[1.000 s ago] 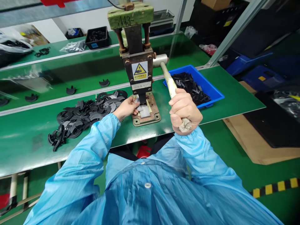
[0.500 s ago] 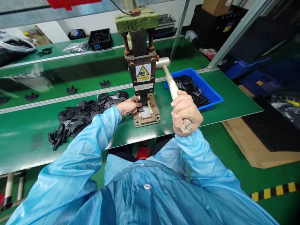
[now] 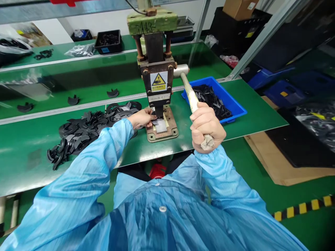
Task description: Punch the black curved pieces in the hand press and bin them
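Observation:
My left hand pinches a small curved black plastic part at the foot of a hand press. The part lies partly under the press's dark ram, over the metal base plate; my fingers hide some of it. My right hand is wrapped round the taped end of the press lever, which slopes down toward me from the press's right side. Left of the press lies a heap of curved black parts, close beside my left forearm.
Right of the press stands a blue bin with black pieces inside. Several black parts, one of them a curved piece, lie spaced along the strip behind the bench. Farther back is a black bin. A metal post rises at the right.
The view has shifted slightly, so the bench and press sit a little farther left. Both hands keep their places, the left on the black part and the right on the lever.

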A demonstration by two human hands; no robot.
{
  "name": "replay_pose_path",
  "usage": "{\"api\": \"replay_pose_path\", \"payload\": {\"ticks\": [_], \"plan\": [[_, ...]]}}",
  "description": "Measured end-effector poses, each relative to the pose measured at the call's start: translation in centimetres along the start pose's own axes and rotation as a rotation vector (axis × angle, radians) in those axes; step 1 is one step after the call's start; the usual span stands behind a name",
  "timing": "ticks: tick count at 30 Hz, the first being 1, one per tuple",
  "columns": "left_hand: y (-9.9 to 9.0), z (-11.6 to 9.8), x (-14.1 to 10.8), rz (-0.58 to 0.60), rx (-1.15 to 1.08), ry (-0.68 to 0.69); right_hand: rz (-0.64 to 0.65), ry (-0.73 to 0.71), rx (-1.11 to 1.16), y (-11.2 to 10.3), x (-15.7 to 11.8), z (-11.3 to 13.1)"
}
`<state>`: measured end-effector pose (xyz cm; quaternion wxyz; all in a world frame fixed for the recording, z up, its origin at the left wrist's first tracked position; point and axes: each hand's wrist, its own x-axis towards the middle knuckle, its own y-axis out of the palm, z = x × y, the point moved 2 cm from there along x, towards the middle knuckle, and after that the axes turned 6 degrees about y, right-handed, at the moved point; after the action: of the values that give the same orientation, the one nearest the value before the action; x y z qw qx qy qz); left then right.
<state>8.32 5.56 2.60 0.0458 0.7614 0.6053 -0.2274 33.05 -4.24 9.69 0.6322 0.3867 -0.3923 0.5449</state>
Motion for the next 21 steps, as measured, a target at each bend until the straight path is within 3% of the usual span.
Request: {"api": "replay_pose_path", "payload": {"ticks": [6,9,11,13,15,19,21], "plan": [[0.8,0.5,-0.9,-0.043,-0.036,-0.052,-0.023,-0.028,-0.014,0.2,0.1,-0.3],[1.4,0.6,-1.9,-0.09,-0.058,0.032,-0.011,-0.03,-0.013,0.0,0.1,-0.3],[1.0,0.3,-2.7,-0.058,-0.072,0.137,0.015,-0.023,-0.017,-0.1,0.2,-0.2],[-0.8,0.2,-3.8,-0.001,-0.063,0.257,0.029,-0.019,-0.019,-0.2,0.3,-0.1],[-4.0,0.5,-5.4,-0.038,-0.006,0.364,0.019,-0.016,-0.017,-0.1,0.4,-0.1],[-11.7,3.5,-9.9,-0.345,0.271,0.461,-0.023,-0.02,-0.014,0.2,0.5,-0.2],[-13.8,5.8,-12.3,-0.447,0.477,0.425,-0.043,-0.025,-0.011,0.3,0.4,-0.4]]}}
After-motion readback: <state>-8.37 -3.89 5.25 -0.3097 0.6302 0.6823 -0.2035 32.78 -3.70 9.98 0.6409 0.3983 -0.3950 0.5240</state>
